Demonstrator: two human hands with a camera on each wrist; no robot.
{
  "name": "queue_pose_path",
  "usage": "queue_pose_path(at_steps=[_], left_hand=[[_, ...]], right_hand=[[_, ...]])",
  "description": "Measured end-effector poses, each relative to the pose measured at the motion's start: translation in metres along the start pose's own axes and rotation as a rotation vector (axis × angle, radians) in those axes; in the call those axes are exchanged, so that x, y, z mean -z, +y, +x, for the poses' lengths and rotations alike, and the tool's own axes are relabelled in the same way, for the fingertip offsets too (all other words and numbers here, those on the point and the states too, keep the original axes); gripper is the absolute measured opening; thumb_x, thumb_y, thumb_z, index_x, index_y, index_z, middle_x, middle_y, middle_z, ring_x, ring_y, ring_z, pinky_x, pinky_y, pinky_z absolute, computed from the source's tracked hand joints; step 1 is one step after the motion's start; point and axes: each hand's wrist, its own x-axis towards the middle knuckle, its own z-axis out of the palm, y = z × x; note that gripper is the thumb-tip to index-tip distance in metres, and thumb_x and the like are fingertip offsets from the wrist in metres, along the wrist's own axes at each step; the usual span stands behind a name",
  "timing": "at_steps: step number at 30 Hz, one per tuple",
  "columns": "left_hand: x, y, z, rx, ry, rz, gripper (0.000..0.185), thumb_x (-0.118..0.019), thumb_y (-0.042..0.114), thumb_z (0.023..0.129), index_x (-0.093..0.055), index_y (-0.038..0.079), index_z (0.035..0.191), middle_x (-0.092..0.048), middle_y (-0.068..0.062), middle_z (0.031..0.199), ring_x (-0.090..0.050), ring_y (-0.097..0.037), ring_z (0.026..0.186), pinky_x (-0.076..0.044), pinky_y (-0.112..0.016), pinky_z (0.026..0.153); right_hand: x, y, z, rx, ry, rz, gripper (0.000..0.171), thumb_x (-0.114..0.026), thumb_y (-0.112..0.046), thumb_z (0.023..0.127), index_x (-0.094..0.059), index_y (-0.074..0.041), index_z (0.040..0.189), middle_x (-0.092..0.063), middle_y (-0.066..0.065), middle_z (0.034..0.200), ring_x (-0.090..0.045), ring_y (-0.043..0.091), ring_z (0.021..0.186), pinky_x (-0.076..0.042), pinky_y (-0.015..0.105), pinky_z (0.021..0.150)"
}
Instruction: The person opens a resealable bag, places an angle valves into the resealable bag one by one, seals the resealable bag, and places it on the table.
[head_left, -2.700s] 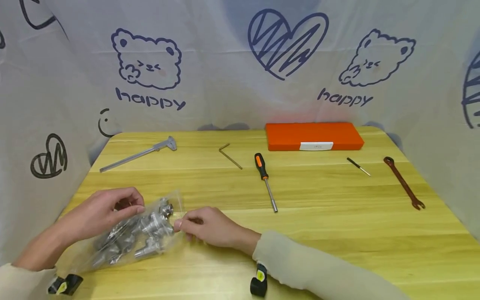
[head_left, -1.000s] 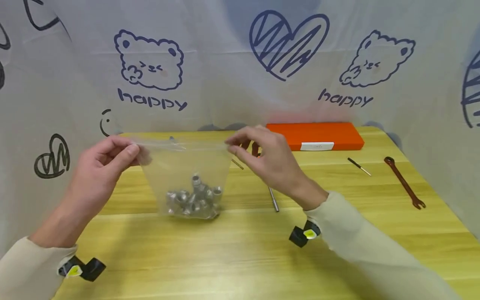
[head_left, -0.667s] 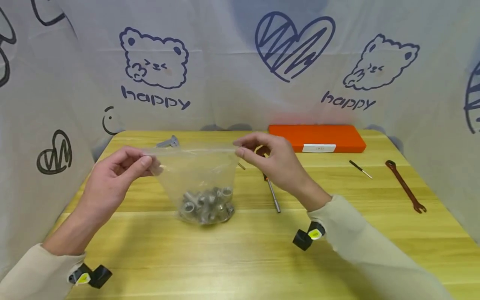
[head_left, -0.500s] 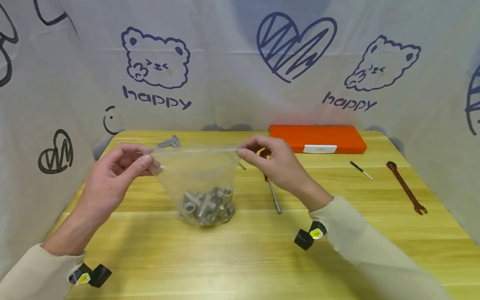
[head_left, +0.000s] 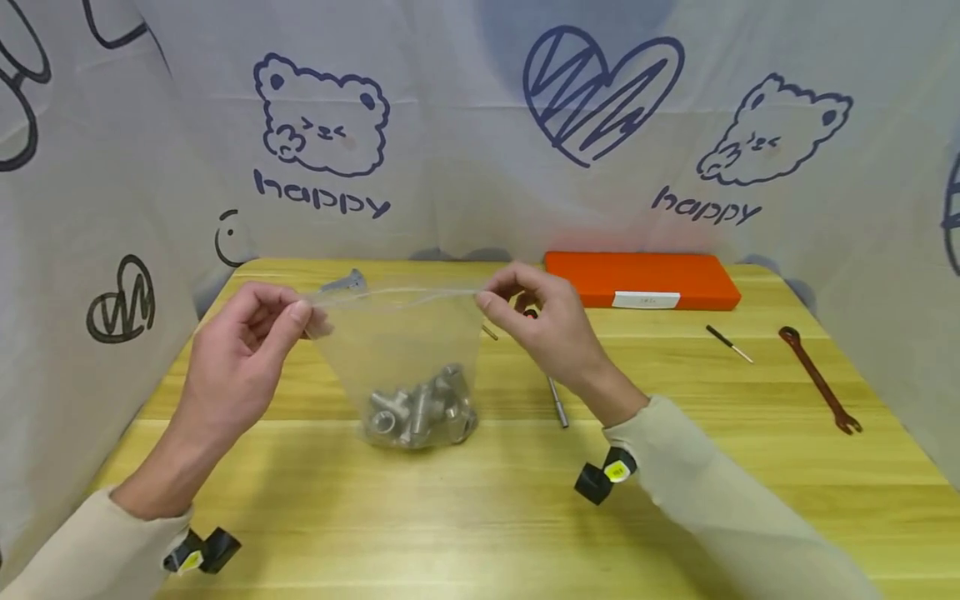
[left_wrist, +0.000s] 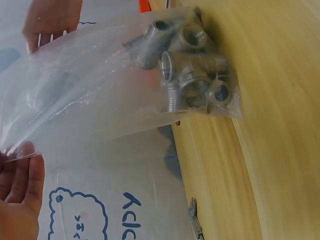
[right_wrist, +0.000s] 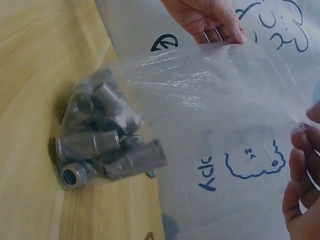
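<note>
A clear zip-lock bag hangs upright between my two hands, its top edge stretched taut. Several silver threaded pipe fittings lie heaped in its bottom; tee shapes show among them in the left wrist view. My left hand pinches the bag's upper left corner between thumb and fingers. At the upper right corner, my right hand pinches the edge the same way. The bag's bottom is at or just over the wooden table; I cannot tell whether it bears on it.
An orange case lies at the back right. Nearer are a small black-handled screwdriver and a reddish-brown wrench. Behind my right hand a nut driver is partly hidden. Calipers and a hex key show behind the bag.
The bag lay slanted on the left of the table; my hands have lifted its top, stood it upright and brought it to the middle. Lately it has barely moved, while the fittings shifted slightly.
</note>
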Motion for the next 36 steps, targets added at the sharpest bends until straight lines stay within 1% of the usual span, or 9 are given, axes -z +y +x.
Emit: queue_pose_path(at_steps=[5,10,16,21,24,29,32,34,36], left_hand=[[0.0,-0.001,-0.001,0.02,-0.062,0.016,0.017,-0.063,0.014,0.112,-0.066,0.004,0.126,-0.078,0.009,0.11,-0.076,-0.005,0.101,-0.057,-0.013,0.094],[0.0,-0.002,-0.001,0.015,-0.085,0.08,0.018,-0.065,0.019,0.112,-0.071,0.008,0.125,-0.079,0.012,0.111,-0.075,-0.002,0.103,-0.056,-0.011,0.093],[-0.007,-0.003,0.0,-0.077,0.006,0.162,0.011,-0.068,0.016,0.11,-0.075,0.008,0.111,-0.079,0.018,0.1,-0.073,0.006,0.099,-0.051,-0.008,0.096],[-0.015,-0.001,0.001,-0.113,0.069,0.154,0.009,-0.07,0.013,0.108,-0.077,0.007,0.107,-0.078,0.021,0.096,-0.072,0.006,0.096,-0.052,-0.008,0.095],[-0.017,-0.002,0.001,-0.115,0.071,0.145,0.008,-0.072,0.012,0.107,-0.078,0.006,0.108,-0.079,0.02,0.096,-0.073,0.006,0.093,-0.053,-0.008,0.093],[-0.015,-0.001,0.002,-0.142,0.07,0.134,0.006,-0.075,0.006,0.104,-0.079,0.004,0.106,-0.078,0.023,0.094,-0.075,0.006,0.088,-0.056,-0.009,0.085],[-0.013,-0.002,0.002,-0.15,0.068,0.119,0.005,-0.076,0.004,0.102,-0.08,0.004,0.105,-0.077,0.026,0.093,-0.076,0.005,0.086,-0.052,-0.007,0.073],[-0.013,-0.002,0.003,-0.159,0.066,0.111,0.005,-0.076,0.002,0.102,-0.08,0.003,0.105,-0.078,0.027,0.094,-0.076,0.005,0.085,-0.049,-0.009,0.064],[-0.013,-0.003,0.003,-0.172,0.057,0.091,0.006,-0.075,0.0,0.102,-0.08,0.002,0.104,-0.079,0.025,0.095,-0.078,0.003,0.086,-0.051,-0.009,0.065]], right_hand=[[0.0,-0.001,0.001,0.021,-0.063,-0.044,0.011,-0.073,-0.021,0.106,-0.079,-0.014,0.113,-0.076,-0.002,0.1,-0.063,0.02,0.086,-0.051,0.036,0.081],[-0.001,-0.003,0.001,0.04,-0.064,-0.088,0.011,-0.071,-0.019,0.107,-0.077,-0.012,0.113,-0.076,0.0,0.1,-0.063,0.018,0.09,-0.048,0.038,0.089],[-0.004,0.0,0.001,0.057,-0.029,-0.078,0.008,-0.066,-0.015,0.109,-0.07,-0.008,0.11,-0.069,0.005,0.099,-0.061,0.02,0.094,-0.047,0.039,0.084],[-0.005,-0.005,0.01,0.092,-0.036,-0.106,0.014,-0.066,-0.019,0.108,-0.069,-0.008,0.115,-0.071,0.005,0.11,-0.061,0.019,0.102,-0.05,0.04,0.095],[-0.006,-0.023,0.025,0.125,-0.127,-0.216,0.025,-0.071,-0.028,0.106,-0.073,-0.011,0.124,-0.073,0.001,0.121,-0.061,0.017,0.111,-0.048,0.04,0.104],[-0.028,-0.069,0.055,0.229,-0.412,-0.569,0.039,-0.072,-0.049,0.105,-0.077,-0.021,0.132,-0.076,-0.007,0.128,-0.06,0.016,0.123,-0.039,0.042,0.105],[-0.047,-0.083,0.067,0.276,-0.546,-0.696,0.032,-0.068,-0.051,0.107,-0.08,-0.027,0.125,-0.077,-0.013,0.121,-0.063,0.012,0.117,-0.035,0.039,0.098],[-0.056,-0.086,0.071,0.291,-0.58,-0.718,0.023,-0.068,-0.047,0.108,-0.081,-0.03,0.116,-0.078,-0.017,0.113,-0.065,0.007,0.11,-0.034,0.038,0.095],[-0.06,-0.086,0.073,0.304,-0.583,-0.729,0.017,-0.068,-0.041,0.109,-0.081,-0.031,0.11,-0.077,-0.019,0.106,-0.065,0.004,0.102,-0.033,0.036,0.092]])
